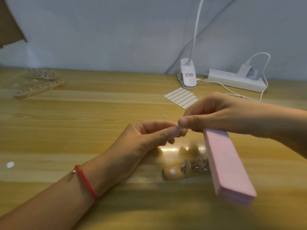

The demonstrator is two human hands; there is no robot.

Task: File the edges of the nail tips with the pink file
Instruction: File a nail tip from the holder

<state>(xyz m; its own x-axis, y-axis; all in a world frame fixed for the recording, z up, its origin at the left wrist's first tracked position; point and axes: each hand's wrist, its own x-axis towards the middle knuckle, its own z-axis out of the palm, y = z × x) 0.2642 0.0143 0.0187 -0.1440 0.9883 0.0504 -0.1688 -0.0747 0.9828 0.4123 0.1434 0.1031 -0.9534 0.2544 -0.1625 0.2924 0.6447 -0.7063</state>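
My left hand [146, 138] pinches a small clear nail tip [177, 129] between thumb and forefinger above the wooden table. My right hand [216, 115] meets it from the right, its thumb touching the nail tip, and grips one end of a long pink file block [227, 165] that slants down toward me. Below the hands lies a small wooden holder [172, 173] with a few nail tips [187, 163] standing on metal clips; the pink file hides its right part.
A sheet of white adhesive tabs [181, 97] lies behind the hands. A white clip lamp [188, 75] and a power strip [235, 80] with cable stand at the back right. More wooden holders [38, 83] lie at the far left. A white scrap [10, 164] lies on the table at the left.
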